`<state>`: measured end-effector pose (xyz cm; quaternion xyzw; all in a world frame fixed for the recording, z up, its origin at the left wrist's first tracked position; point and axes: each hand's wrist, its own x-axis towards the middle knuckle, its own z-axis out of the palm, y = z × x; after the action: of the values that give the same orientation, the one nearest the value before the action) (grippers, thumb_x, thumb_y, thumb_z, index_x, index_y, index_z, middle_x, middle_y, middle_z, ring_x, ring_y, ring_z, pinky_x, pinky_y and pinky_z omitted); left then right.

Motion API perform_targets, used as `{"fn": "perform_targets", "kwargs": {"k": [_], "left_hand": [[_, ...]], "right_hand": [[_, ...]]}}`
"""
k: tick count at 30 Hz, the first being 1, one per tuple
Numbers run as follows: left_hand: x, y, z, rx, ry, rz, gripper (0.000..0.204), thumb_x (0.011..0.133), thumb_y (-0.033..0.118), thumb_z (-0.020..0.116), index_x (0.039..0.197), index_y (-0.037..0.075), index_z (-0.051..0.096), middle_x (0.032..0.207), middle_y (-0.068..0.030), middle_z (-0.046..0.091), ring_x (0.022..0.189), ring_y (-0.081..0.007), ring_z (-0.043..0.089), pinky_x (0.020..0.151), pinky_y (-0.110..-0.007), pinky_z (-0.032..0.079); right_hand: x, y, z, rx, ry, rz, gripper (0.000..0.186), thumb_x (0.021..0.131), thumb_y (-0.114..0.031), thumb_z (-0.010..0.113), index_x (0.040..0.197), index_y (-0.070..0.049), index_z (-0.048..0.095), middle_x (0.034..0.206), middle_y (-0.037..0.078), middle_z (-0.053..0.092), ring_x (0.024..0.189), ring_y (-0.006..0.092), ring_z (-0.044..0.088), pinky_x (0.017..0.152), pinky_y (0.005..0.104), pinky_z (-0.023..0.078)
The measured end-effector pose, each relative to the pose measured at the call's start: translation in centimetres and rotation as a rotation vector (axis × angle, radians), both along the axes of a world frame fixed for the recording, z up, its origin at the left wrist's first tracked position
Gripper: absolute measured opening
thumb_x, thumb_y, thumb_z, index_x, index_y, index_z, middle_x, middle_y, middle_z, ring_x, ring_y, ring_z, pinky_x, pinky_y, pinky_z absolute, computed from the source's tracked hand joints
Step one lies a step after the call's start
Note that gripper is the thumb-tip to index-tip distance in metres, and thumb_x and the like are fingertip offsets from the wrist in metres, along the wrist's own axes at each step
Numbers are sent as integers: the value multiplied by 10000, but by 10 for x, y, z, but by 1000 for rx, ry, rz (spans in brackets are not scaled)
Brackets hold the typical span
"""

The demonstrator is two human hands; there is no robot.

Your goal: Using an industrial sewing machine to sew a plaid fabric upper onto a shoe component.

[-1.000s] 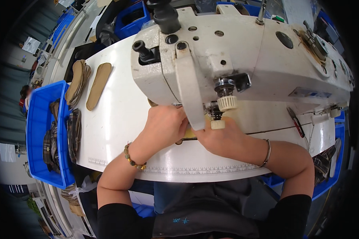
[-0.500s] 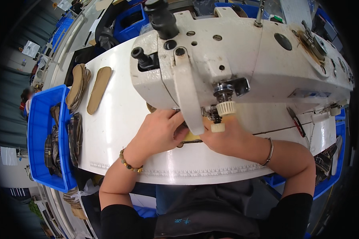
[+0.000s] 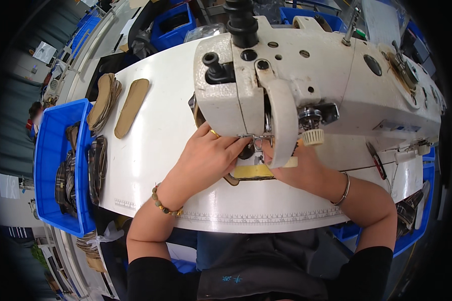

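Observation:
A white sewing machine [image 3: 218, 103] stands over the table, its needle and presser foot [image 3: 258, 145] between my hands. Under it lies a curved brown and plaid fabric piece [image 3: 199, 116], partly hidden by the machine head and my left hand. My left hand [image 3: 206, 155] bends around this piece left of the foot, thumb and forefinger close to the needle. From the right, my right hand [image 3: 301, 168] closes on the work at the foot; the machine's white lever [image 3: 281, 120] covers some of its fingers. A yellow strip [image 3: 253, 171] shows in front of the foot.
Stacked brown sole-shaped pieces [image 3: 103, 103] and a single one [image 3: 132, 108] lie at the left. Plaid pieces [image 3: 98, 163] lean by a blue bin [image 3: 40, 165]. Red and black snips [image 3: 375, 159] rest at the right; a printed ruler [image 3: 236, 219] runs along the front edge.
The view has shifted, so the machine sits farther right in the picture. My left fingers now reach out beside the foot, and more of the yellow strip shows between my hands.

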<state>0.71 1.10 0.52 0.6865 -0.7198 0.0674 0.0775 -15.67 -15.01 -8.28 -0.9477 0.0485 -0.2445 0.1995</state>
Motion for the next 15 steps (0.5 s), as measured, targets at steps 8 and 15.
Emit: {"fn": "perform_targets", "kwargs": {"k": [8,15], "left_hand": [[5,-1,-18,-83,-87,-37,384,694,176,732,1068,89,709,919,4,673,922,-178,647,927,-328,488],[0,-9,-26,-173,11,15,298,648,186,764,922,116,669,916,12,661,1054,-186,605,1067,-541,365]], "right_hand": [[4,5,19,99,-83,31,108,750,-159,693,811,-69,693,670,113,666,618,322,655,567,443,522],[3,-1,17,113,-101,62,164,743,-172,705,886,-91,705,725,106,685,642,319,661,593,427,535]]}}
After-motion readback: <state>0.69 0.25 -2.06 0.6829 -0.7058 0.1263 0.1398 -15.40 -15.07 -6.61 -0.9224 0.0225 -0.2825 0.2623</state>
